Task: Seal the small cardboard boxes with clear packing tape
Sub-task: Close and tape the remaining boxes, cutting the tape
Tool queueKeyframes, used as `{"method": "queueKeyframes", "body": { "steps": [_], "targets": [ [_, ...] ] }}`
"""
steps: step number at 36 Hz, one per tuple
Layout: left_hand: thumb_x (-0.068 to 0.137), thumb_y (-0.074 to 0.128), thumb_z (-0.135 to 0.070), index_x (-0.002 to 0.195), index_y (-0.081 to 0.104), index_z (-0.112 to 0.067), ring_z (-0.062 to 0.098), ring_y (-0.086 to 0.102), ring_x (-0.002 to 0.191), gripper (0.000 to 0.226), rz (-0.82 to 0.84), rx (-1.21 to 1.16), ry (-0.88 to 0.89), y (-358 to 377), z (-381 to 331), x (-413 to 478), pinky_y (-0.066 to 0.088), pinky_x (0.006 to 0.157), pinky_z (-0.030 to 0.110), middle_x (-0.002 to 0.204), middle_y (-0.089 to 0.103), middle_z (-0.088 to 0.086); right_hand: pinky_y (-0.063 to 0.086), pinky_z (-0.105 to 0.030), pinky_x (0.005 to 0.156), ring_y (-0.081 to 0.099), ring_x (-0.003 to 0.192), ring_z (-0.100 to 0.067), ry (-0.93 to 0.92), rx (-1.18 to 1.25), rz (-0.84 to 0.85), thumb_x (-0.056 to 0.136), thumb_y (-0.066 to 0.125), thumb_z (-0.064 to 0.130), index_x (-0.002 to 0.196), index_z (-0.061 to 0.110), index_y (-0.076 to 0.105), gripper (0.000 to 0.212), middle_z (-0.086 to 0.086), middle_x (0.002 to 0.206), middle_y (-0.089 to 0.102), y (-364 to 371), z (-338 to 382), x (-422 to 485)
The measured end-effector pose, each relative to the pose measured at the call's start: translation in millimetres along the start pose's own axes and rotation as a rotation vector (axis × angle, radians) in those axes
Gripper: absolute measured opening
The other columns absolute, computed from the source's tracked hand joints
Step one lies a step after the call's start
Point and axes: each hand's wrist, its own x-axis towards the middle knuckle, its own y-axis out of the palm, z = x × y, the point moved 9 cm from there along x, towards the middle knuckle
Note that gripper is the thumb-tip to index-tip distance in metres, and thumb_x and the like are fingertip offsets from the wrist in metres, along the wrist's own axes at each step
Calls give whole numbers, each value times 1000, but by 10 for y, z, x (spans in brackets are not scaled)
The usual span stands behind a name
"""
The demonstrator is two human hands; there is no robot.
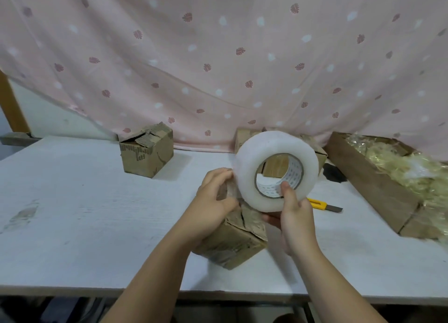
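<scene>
A big roll of clear packing tape (247,162) is held up over a small worn cardboard box (238,240) near the table's front edge. My right hand (294,213) grips the roll, thumb inside its core. My left hand (215,201) pinches the loose tape end at the roll's left side, above the box top. A second small box (148,150) with crumpled flaps stands at the back left. A third box (244,135) sits behind the roll, mostly hidden.
A yellow utility knife (322,205) lies on the white table (72,201) right of my hands. A long cardboard tray (378,189) of pale shredded filler runs along the right side. A pink patterned curtain (218,55) hangs behind.
</scene>
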Motion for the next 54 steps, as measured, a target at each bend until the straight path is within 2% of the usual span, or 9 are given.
{"method": "queueKeyframes", "body": {
  "steps": [7, 11, 14, 29, 37, 40, 42, 45, 54],
  "targets": [
    [75, 55, -20, 128, 57, -28, 4, 34, 130, 53, -104, -8, -29, -144, 100, -69, 35, 109, 38, 133, 40, -23, 60, -42, 70, 71, 92, -19, -92, -66, 54, 92, 60, 41, 100, 30, 66, 15, 4, 91, 74, 107, 71, 24],
    [67, 46, -33, 115, 52, -39, 5, 28, 126, 49, -124, 89, -37, -197, 197, -114, 27, 99, 27, 129, 36, -28, 56, -52, 87, 68, 96, -15, -138, -84, 3, 77, 61, 53, 88, 43, 68, 16, 13, 88, 72, 22, 189, 26],
    [68, 45, -35, 112, 49, -39, 2, 27, 120, 45, -135, 101, -47, -217, 312, -174, 23, 96, 24, 124, 32, -33, 59, -43, 73, 67, 97, -17, -149, -53, -20, 86, 63, 39, 82, 54, 67, 16, 15, 88, 72, -88, 249, 60],
    [69, 46, -38, 118, 47, -39, 4, 26, 121, 49, -86, 101, -66, -169, 332, -176, 30, 104, 30, 123, 27, -41, 47, -41, 78, 61, 91, -25, -18, -195, -156, 87, 63, 8, 86, 24, 62, 16, -3, 87, 65, -612, -76, 98],
    [82, 68, -50, 118, 54, -27, -17, 40, 101, 46, -91, 11, -183, -131, 266, -104, 39, 69, 3, 134, 29, -20, 51, -52, 89, 64, 94, -26, 11, -250, -127, 88, 64, 10, 89, 23, 63, 13, -5, 92, 69, -551, -171, 28],
    [77, 59, -70, 140, 42, -22, -3, 43, 113, 81, -49, 245, -250, -31, 153, -33, 39, 92, 24, 142, 18, -16, 52, -53, 91, 64, 95, -23, -17, -235, -126, 88, 64, 13, 95, 23, 64, 12, -4, 95, 70, -500, -139, -21],
    [69, 55, -81, 153, 19, -22, 26, 14, 145, 109, 57, 471, -304, 76, 146, -17, 29, 112, 44, 156, 3, -12, 51, -52, 93, 64, 99, -23, -39, -208, -133, 89, 65, 16, 100, 24, 64, 13, -2, 98, 70, -478, -92, -40],
    [69, 53, -83, 155, -1, -25, 36, -16, 146, 116, 118, 706, -345, 118, 178, -29, 17, 116, 55, 161, -14, -3, 52, -52, 92, 64, 101, -21, -104, -180, -142, 90, 68, 22, 109, 27, 63, 21, 2, 100, 69, -462, 46, -44],
    [73, 62, -51, 144, 31, -33, 27, 22, 140, 80, -57, 629, -186, -27, -11, -56, 35, 100, 39, 155, 18, -3, 45, -24, 72, 63, 76, 10, -246, -96, -58, 82, 75, 33, 80, 55, 68, 24, 25, 80, 70, -243, 452, -70]
  ]
}}
